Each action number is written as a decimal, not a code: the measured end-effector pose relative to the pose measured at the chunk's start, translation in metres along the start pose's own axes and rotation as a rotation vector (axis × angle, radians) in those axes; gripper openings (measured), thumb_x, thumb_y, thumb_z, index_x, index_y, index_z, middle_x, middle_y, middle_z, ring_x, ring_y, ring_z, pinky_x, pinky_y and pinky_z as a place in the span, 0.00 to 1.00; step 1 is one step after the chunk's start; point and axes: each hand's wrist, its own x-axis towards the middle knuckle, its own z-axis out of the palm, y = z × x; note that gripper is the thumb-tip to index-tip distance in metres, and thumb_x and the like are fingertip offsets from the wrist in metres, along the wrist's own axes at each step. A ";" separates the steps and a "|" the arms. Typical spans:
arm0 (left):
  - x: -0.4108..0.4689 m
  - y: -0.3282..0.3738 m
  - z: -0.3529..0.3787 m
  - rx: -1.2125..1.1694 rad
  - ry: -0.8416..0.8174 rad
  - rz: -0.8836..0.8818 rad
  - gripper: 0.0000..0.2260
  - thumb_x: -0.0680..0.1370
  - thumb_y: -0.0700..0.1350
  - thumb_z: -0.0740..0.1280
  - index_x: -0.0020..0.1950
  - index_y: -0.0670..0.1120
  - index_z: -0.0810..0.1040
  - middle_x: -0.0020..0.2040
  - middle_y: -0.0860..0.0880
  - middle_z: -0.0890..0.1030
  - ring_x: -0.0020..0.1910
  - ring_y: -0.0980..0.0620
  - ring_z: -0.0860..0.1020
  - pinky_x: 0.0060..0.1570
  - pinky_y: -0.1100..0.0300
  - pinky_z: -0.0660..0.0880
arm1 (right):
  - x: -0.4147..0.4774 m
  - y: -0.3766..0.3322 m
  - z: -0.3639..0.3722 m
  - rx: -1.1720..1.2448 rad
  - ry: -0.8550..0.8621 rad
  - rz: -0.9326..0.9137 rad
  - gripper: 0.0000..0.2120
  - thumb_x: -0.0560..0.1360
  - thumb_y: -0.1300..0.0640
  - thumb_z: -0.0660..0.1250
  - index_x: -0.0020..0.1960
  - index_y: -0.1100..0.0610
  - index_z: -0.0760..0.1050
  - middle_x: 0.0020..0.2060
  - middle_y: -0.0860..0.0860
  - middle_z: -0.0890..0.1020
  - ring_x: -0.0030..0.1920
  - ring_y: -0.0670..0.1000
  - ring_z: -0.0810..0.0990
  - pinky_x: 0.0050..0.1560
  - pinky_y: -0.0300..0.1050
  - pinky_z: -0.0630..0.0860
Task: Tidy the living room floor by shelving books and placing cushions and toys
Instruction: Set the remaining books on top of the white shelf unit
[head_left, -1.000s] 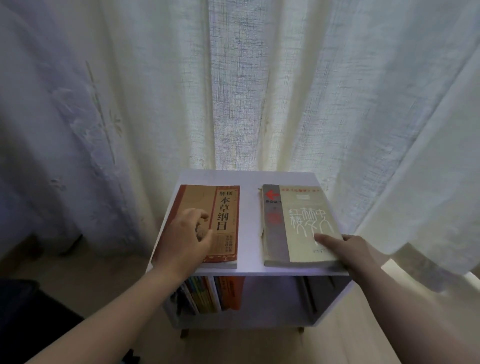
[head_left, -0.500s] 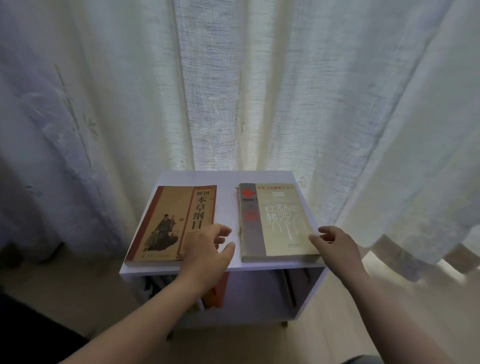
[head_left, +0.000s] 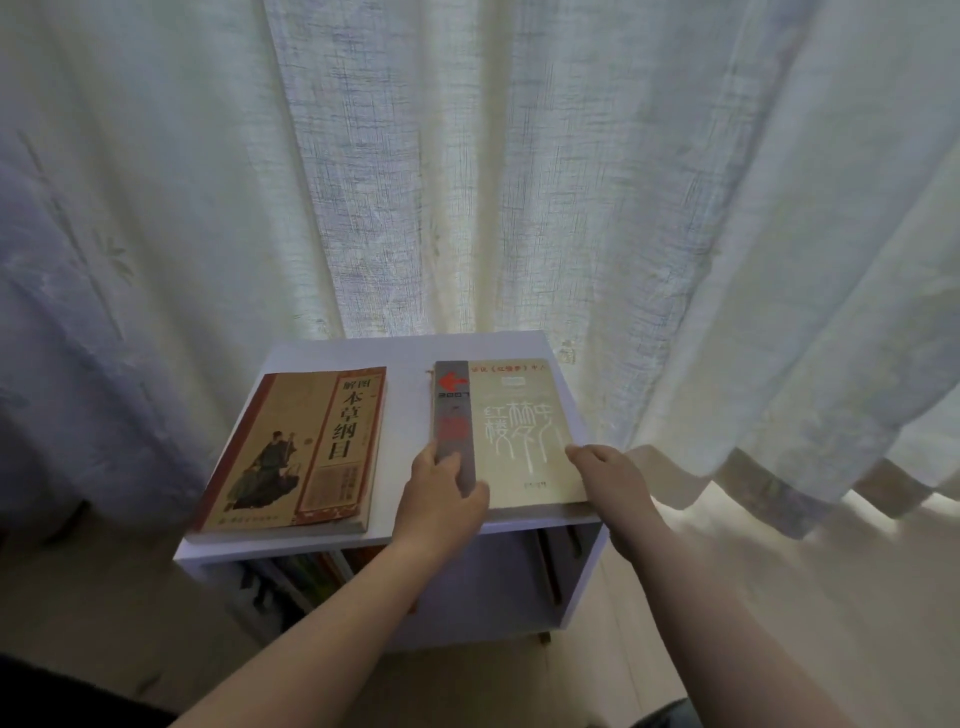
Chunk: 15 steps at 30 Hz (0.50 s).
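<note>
Cream book (head_left: 519, 431) lies flat on the right half of the top of the white shelf (head_left: 410, 349), with its near edge at the front edge of the shelf. The cover is pale cream with big light characters. A grey band with a red arrow and a red block runs down its left side, and a line of red print stands at the far end.

Your left hand (head_left: 441, 499) rests on the near left corner. The fingers lie close together on the grey band and its outer edge, and the thumb is spread aside onto the cover. Your right hand (head_left: 608, 478) holds the right edge near the front corner. The thumb is on top and the fingers curl down beside the edge, with their tips hidden.

Just beside it, not touching, lies a brown book (head_left: 306, 447) with a robed figure on the cover. More books (head_left: 311, 571) stand inside the shelf below. A pale curtain (head_left: 467, 182) hangs behind.
</note>
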 end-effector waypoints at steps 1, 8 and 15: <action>-0.003 0.000 0.000 0.012 0.002 0.007 0.22 0.79 0.50 0.61 0.72 0.46 0.66 0.76 0.48 0.57 0.70 0.49 0.65 0.65 0.58 0.67 | -0.003 0.003 -0.002 0.028 -0.002 0.004 0.18 0.78 0.53 0.60 0.48 0.69 0.75 0.48 0.67 0.75 0.47 0.61 0.76 0.50 0.53 0.73; -0.042 -0.005 -0.006 -0.076 -0.012 0.018 0.22 0.80 0.49 0.61 0.74 0.47 0.65 0.77 0.51 0.56 0.72 0.51 0.62 0.63 0.62 0.65 | -0.041 0.038 -0.009 0.268 0.020 0.091 0.08 0.77 0.59 0.64 0.50 0.62 0.80 0.42 0.53 0.81 0.45 0.52 0.78 0.52 0.54 0.79; -0.082 -0.023 -0.016 -0.224 -0.077 -0.012 0.19 0.78 0.50 0.65 0.68 0.48 0.72 0.72 0.54 0.63 0.62 0.59 0.65 0.56 0.64 0.71 | -0.069 0.052 -0.024 0.578 -0.361 0.237 0.16 0.80 0.48 0.59 0.59 0.56 0.77 0.52 0.57 0.84 0.55 0.57 0.82 0.61 0.57 0.75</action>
